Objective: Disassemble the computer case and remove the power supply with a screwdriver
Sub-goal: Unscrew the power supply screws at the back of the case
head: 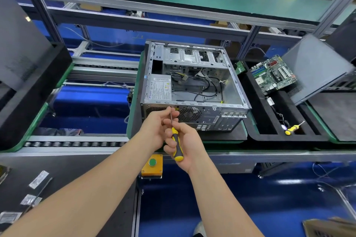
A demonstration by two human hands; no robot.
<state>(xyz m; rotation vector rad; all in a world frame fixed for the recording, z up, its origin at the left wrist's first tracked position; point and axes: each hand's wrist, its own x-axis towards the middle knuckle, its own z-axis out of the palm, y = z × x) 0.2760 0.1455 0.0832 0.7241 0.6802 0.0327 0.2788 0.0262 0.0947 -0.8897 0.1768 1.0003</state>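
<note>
the computer case (194, 82) lies open on its side, power supply (159, 87) tucked in its near-left corner. right hand (183, 144) is clenched round the yellow-black screwdriver (176, 144) handle just in front of the case's rear panel, shaft angled up and away towards the panel's top edge beside the power supply. left hand (158, 127) pinches the shaft near the tip, steadying it; it's the nearer hand to the screw spot.

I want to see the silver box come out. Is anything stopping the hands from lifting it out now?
Nothing covers the power supply; the computer case is open on top. The hands hold a screwdriver at the case's rear panel, so screws there likely hold it.
</note>
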